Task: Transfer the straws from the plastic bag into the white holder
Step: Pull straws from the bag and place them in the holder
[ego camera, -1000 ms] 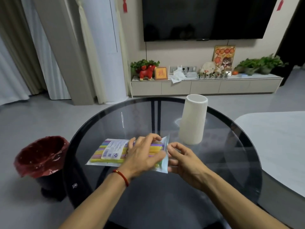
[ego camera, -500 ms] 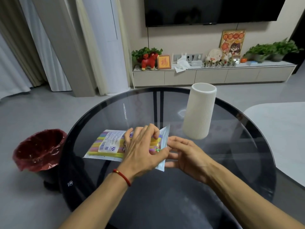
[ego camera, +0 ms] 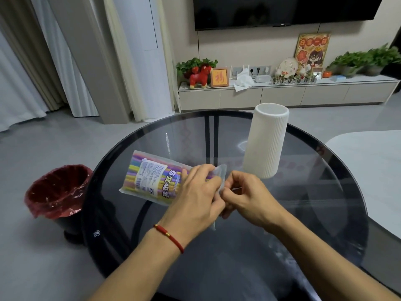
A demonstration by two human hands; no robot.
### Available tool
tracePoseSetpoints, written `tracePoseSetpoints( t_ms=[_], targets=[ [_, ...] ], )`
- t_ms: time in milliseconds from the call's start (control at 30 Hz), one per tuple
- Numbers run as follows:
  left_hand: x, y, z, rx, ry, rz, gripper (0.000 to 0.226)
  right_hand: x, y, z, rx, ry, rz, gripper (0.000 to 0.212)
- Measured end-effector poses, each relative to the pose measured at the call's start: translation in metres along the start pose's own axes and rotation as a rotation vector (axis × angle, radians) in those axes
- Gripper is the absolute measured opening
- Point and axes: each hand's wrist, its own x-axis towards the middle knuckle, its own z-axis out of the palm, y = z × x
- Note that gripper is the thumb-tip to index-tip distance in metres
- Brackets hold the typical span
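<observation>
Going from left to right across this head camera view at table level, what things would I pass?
Red-lined black waste bin → clear plastic bag of coloured straws → left hand → right hand, both pinching the bag's end → tall white ribbed holder, standing upright on the round dark glass table.

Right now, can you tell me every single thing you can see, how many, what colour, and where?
plastic bag of straws: one, clear with multicoloured straws, table left-centre, held
white holder: one, white, upright, table right of bag
glass table: one, dark, round, foreground
bin: one, red liner, floor left
TV: one, black, wall
cabinet: one, beige, under TV
toy horse: one, red, cabinet left
plants: several, green, on cabinet
curtains: pale, left
bracelet: one, red, left wrist
left hand: grip on bag's end
right hand: pinching bag's edge
</observation>
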Motion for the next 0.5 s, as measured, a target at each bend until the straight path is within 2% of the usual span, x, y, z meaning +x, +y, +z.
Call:
tracePoseSetpoints(
  t_ms=[167,267,333,367,433,467,500],
  targets=[
    [0.000,-0.009,-0.011,-0.203,0.059,-0.007,0.004,-0.001,0.004,-0.015,-0.172,0.053,0.125,0.007],
    [0.006,-0.018,-0.012,-0.230,-0.006,-0.031,0.014,-0.002,0.004,-0.003,-0.183,0.100,0.125,0.011],
    [0.007,-0.026,-0.010,-0.205,-0.112,-0.024,0.015,-0.003,0.007,0.006,-0.140,0.178,0.137,0.017],
    [0.005,-0.030,-0.008,-0.192,-0.205,-0.032,0.029,-0.002,0.008,0.008,-0.104,0.216,0.151,0.019],
    [-0.002,-0.037,-0.007,-0.134,-0.394,-0.031,0.095,0.001,0.009,0.008,-0.011,0.233,0.183,0.021],
    [-0.004,-0.040,-0.006,-0.067,-0.427,0.012,0.123,0.002,0.008,0.006,0.033,0.219,0.192,0.021],
    [-0.005,-0.043,-0.004,0.002,-0.400,0.059,0.134,0.002,0.008,0.005,0.071,0.202,0.194,0.021]
  ],
)
